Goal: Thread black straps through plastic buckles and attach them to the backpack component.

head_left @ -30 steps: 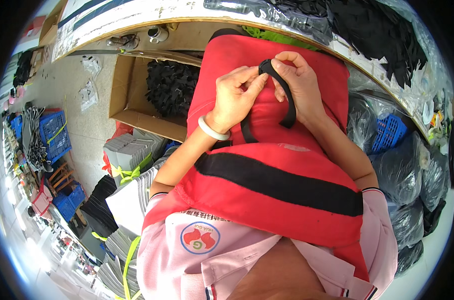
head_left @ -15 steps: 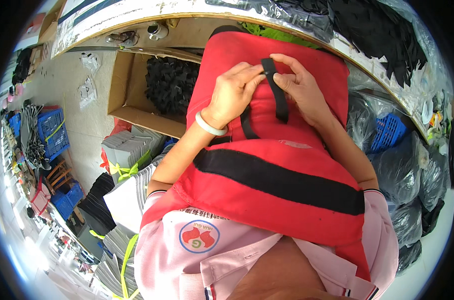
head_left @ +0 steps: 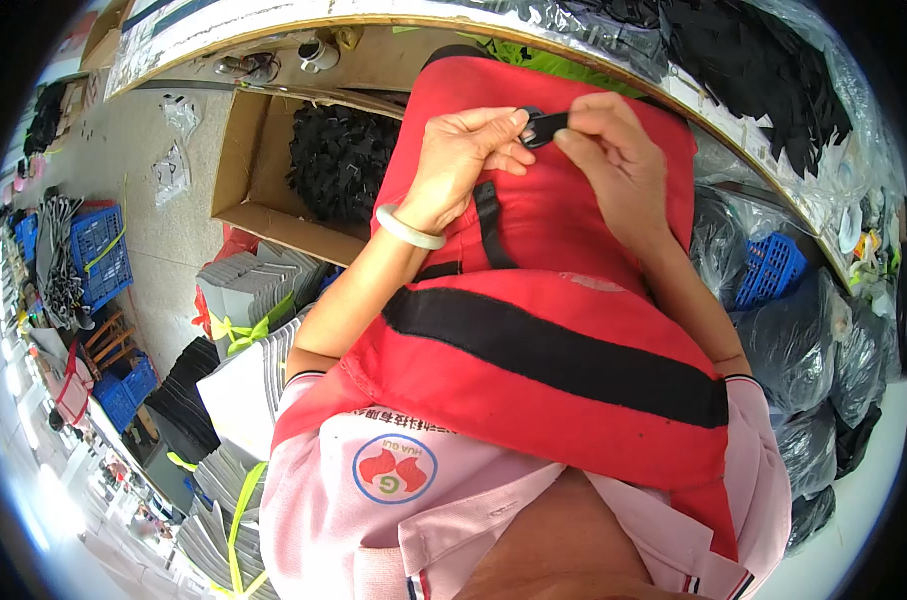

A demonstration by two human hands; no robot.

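Note:
Above my lap, my left hand (head_left: 465, 165) pinches one end of a short black strap (head_left: 550, 127) between thumb and fingers. The other end is held by my right hand (head_left: 618, 165), its thumb and fingertips closed on it. Near the left fingertips the strap curls into a small loop; whether a separate ring sits there, I cannot tell. A pale bangle (head_left: 410, 228) circles my left wrist. Beneath both hands spreads a red apron (head_left: 543, 215), with a wide black band (head_left: 553, 345) across it. A second black strip (head_left: 489, 225) lies on the apron below my left hand.
To the left stands an open cardboard box (head_left: 241, 150) of small black pieces (head_left: 338, 165). Stacked grey sheets (head_left: 256, 300) tied with yellow-green strips are nearer. A worktable edge (head_left: 433, 18) curves across the far side. A blue basket (head_left: 770, 270) and filled plastic bags (head_left: 788, 345) are at right.
The strap hung downward from my fingers before; now it lies roughly level between both hands, curled at its left end. My right hand has turned and taken its free end.

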